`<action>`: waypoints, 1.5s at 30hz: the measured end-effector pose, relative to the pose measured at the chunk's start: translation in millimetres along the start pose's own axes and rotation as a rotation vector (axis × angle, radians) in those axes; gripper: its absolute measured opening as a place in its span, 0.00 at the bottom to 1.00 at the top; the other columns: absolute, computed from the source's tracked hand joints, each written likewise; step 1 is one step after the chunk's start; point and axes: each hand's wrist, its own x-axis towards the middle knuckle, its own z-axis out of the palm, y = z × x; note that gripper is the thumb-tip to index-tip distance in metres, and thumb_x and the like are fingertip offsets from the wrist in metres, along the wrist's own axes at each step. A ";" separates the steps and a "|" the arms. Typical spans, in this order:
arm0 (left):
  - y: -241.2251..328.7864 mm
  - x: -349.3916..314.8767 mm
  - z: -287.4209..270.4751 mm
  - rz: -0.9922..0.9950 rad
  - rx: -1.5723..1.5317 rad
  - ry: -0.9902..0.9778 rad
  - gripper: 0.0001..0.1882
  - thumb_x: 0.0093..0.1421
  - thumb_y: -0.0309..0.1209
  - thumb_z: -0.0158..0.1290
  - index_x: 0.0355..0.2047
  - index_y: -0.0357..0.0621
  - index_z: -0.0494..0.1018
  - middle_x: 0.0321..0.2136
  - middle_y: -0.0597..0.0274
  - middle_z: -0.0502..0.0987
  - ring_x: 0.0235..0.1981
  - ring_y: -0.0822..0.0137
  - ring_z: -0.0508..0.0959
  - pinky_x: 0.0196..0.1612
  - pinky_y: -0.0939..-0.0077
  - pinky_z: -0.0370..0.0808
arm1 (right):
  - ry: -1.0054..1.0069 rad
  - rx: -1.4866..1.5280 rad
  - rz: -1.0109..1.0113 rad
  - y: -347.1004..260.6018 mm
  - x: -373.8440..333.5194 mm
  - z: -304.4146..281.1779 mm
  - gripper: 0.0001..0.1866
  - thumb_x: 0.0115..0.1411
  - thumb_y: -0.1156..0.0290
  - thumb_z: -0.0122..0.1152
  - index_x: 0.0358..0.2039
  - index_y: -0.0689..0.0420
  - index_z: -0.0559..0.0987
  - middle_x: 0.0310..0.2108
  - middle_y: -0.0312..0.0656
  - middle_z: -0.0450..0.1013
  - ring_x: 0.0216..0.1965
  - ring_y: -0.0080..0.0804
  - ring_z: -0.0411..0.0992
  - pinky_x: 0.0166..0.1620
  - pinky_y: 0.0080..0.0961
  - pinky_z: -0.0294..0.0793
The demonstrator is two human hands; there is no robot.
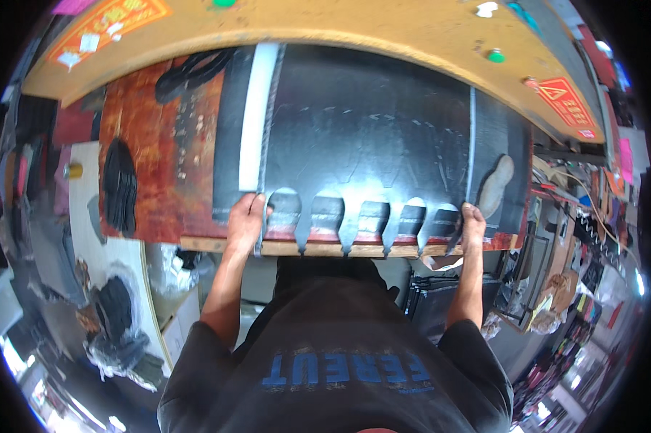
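A wide black sheet (369, 130) lies over the work board under a yellow machine beam. Along its near edge runs a row of rounded cut-outs, with narrow pointed strips (349, 224) between them hanging over the board's front. My left hand (248, 216) pinches the sheet's left near corner, thumb on top. At the opposite near corner, my right hand (473, 222) closes on the right edge. Just beyond the right hand rests a grey sole-shaped piece (496, 186). Beside the sheet's left edge a white strip (259, 115) shows. The fingertips beneath the sheet are hidden.
The yellow beam (325, 22) with green buttons spans the far side. On the reddish board (167, 159) lie a stack of black sole-shaped pieces (120, 186) and dark loops (188, 76). A pale side table (112, 256) stands left; cluttered shelves (556, 238) stand right.
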 end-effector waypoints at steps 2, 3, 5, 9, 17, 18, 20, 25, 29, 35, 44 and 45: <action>-0.5 -19.5 -14.9 0.119 0.377 0.043 0.16 0.73 0.39 0.57 0.35 0.39 0.81 0.24 0.61 0.80 0.28 0.60 0.79 0.39 0.64 0.77 | -0.012 -0.120 -0.169 11.9 -18.2 -17.1 0.15 0.72 0.57 0.66 0.34 0.54 0.82 0.28 0.26 0.72 0.29 0.19 0.66 0.36 0.24 0.68; -0.7 -33.2 -25.8 0.274 0.570 0.065 0.15 0.71 0.39 0.58 0.34 0.39 0.81 0.25 0.57 0.80 0.28 0.55 0.79 0.41 0.61 0.77 | -0.056 -0.267 -0.122 13.7 -31.6 -29.4 0.15 0.73 0.57 0.64 0.35 0.56 0.81 0.30 0.26 0.70 0.34 0.20 0.64 0.41 0.26 0.67; -0.8 -64.3 -41.9 0.258 0.523 0.002 0.11 0.68 0.35 0.62 0.34 0.40 0.82 0.29 0.52 0.79 0.28 0.46 0.78 0.43 0.56 0.77 | -0.101 -0.786 -0.076 8.3 -54.7 -36.4 0.13 0.70 0.62 0.63 0.40 0.61 0.83 0.37 0.41 0.82 0.40 0.35 0.76 0.49 0.37 0.76; 9.8 -56.4 -57.5 0.006 0.072 -0.142 0.19 0.70 0.36 0.62 0.54 0.33 0.78 0.35 0.61 0.82 0.27 0.68 0.79 0.33 0.70 0.78 | 0.041 -0.789 -0.543 -63.9 -79.8 28.8 0.17 0.67 0.66 0.64 0.53 0.61 0.83 0.51 0.55 0.81 0.55 0.54 0.79 0.60 0.45 0.77; 39.5 21.5 -42.7 -0.638 -0.499 -0.411 0.21 0.75 0.52 0.55 0.40 0.46 0.72 0.21 0.70 0.69 0.13 0.78 0.67 0.12 0.83 0.53 | -1.142 -0.783 -1.373 -143.3 -159.6 291.6 0.44 0.55 0.70 0.70 0.73 0.56 0.67 0.76 0.57 0.58 0.78 0.58 0.52 0.80 0.57 0.45; 40.4 24.7 -43.9 -0.663 -0.541 -0.492 0.21 0.74 0.52 0.56 0.39 0.47 0.71 0.19 0.71 0.67 0.13 0.78 0.66 0.12 0.82 0.52 | -1.103 -0.845 -1.411 -138.4 -164.9 305.2 0.44 0.54 0.70 0.70 0.73 0.54 0.68 0.75 0.55 0.59 0.78 0.57 0.53 0.79 0.61 0.45; 40.1 27.9 -45.4 -0.673 -0.528 -0.523 0.22 0.74 0.55 0.54 0.39 0.49 0.69 0.14 0.72 0.61 0.12 0.80 0.58 0.12 0.80 0.50 | -1.011 -0.827 -1.500 -126.1 -173.1 321.8 0.44 0.53 0.71 0.70 0.73 0.53 0.70 0.74 0.52 0.61 0.77 0.56 0.55 0.77 0.65 0.46; 36.6 25.4 -41.4 -0.636 -0.429 -0.483 0.24 0.77 0.55 0.48 0.41 0.47 0.75 0.20 0.62 0.76 0.09 0.78 0.60 0.12 0.81 0.52 | -1.015 -0.774 -1.423 -134.6 -171.8 335.3 0.40 0.51 0.75 0.68 0.68 0.52 0.75 0.71 0.47 0.67 0.76 0.53 0.57 0.76 0.66 0.49; 32.8 16.6 -25.1 -0.494 -0.348 -0.346 0.24 0.79 0.51 0.46 0.48 0.40 0.77 0.39 0.53 0.87 0.14 0.74 0.76 0.12 0.81 0.63 | -0.983 -0.282 -0.549 -208.0 -130.5 325.8 0.17 0.66 0.64 0.69 0.52 0.57 0.84 0.45 0.43 0.82 0.50 0.38 0.79 0.55 0.42 0.78; 44.8 -17.2 7.1 0.006 -0.010 0.275 0.15 0.72 0.35 0.56 0.47 0.34 0.78 0.36 0.52 0.84 0.21 0.64 0.81 0.22 0.70 0.75 | -0.643 0.678 -0.630 -320.4 -49.2 240.3 0.22 0.75 0.58 0.63 0.57 0.63 0.77 0.52 0.47 0.80 0.48 0.34 0.83 0.48 0.39 0.86; 68.1 3.6 37.8 -0.530 -0.312 -0.586 0.15 0.71 0.41 0.57 0.43 0.41 0.76 0.39 0.63 0.79 0.40 0.61 0.90 0.17 0.83 0.63 | -1.003 -0.859 -1.464 -209.7 -116.3 244.9 0.37 0.49 0.75 0.69 0.65 0.53 0.79 0.69 0.46 0.72 0.75 0.45 0.64 0.77 0.53 0.59; 63.7 12.7 41.9 -0.544 -0.445 -0.664 0.15 0.71 0.42 0.58 0.42 0.42 0.76 0.39 0.64 0.79 0.40 0.61 0.90 0.17 0.83 0.63 | -1.163 -1.056 -1.350 -188.8 -124.8 247.6 0.39 0.52 0.67 0.74 0.68 0.51 0.76 0.73 0.44 0.67 0.77 0.45 0.59 0.79 0.53 0.54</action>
